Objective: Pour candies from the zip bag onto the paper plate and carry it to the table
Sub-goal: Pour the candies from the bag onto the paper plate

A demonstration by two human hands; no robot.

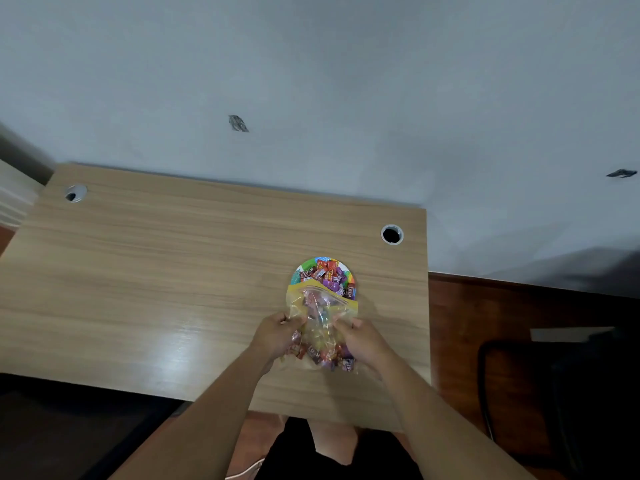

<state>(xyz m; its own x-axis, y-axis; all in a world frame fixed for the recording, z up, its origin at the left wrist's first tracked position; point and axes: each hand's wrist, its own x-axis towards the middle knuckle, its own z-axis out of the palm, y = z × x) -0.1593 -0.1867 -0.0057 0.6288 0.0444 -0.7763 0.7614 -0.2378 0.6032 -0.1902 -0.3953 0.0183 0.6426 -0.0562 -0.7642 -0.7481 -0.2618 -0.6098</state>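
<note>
A clear zip bag (pixel 320 317) with a yellow zip strip lies tilted over the near edge of a colourful paper plate (pixel 306 265) on the wooden desk. Its open mouth faces the plate. Wrapped candies (pixel 329 271) in red, purple and brown are piled on the plate, and more candies (pixel 325 356) remain in the bag's lower end. My left hand (pixel 277 336) grips the bag's left side. My right hand (pixel 362 337) grips its right side. Both hands hold the bag just above the desk, near the front edge.
The wooden desk (pixel 156 271) stands against a pale wall and has two cable holes (pixel 391 234), one at each back corner. A dark chair (pixel 561 393) stands on the reddish floor to the right. My legs show below the desk's front edge.
</note>
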